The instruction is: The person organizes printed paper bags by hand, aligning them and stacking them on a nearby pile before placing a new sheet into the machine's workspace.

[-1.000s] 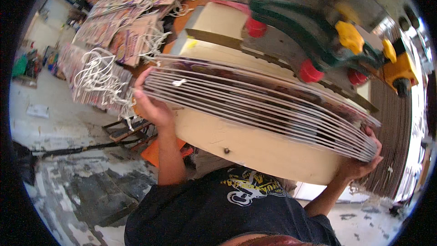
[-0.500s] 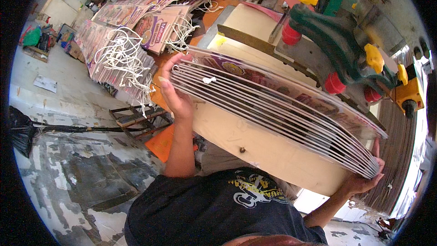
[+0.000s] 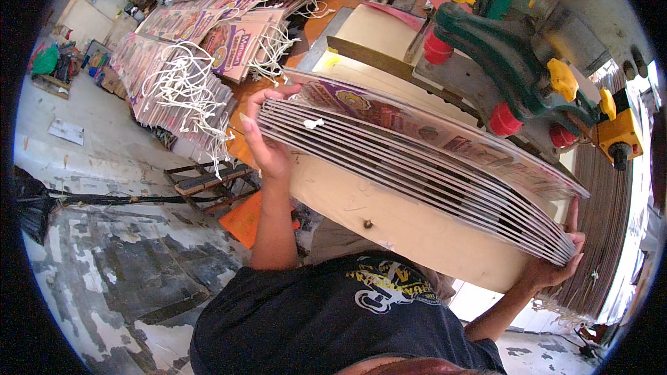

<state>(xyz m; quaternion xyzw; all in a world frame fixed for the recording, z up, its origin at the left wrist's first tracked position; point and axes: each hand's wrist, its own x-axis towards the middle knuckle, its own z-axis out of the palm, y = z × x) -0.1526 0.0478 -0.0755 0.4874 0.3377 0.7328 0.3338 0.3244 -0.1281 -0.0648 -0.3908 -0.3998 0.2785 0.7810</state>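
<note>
Gripping a thick stack of flat printed paper bags (image 3: 417,167) by its two ends, the person holds it level above the pale front edge of the bench (image 3: 410,229), with the white layered edges of the bags facing the camera. The left hand (image 3: 267,142) clasps the left end of the stack: its fingers (image 3: 260,101) curl over the top bag while the palm presses against the edges. The right hand (image 3: 556,264) cups the far right end from below, with its fingers (image 3: 571,215) reaching up along the corner of the stack, pressed close together. The top bag shows a purple and yellow print. Just behind the stack stands a green machine (image 3: 514,55) with red knobs and yellow caps, and a yellow box-shaped part (image 3: 618,135) sits on its right side. Farther back on the left, more printed bags with white cord handles (image 3: 187,83) lie in overlapping heaps, their cords hanging over the edge. Below them, an orange sheet (image 3: 250,219) lies on the worn grey floor (image 3: 104,264). The person's dark shirt with a yellow print (image 3: 333,319) fills the lower middle.
</note>
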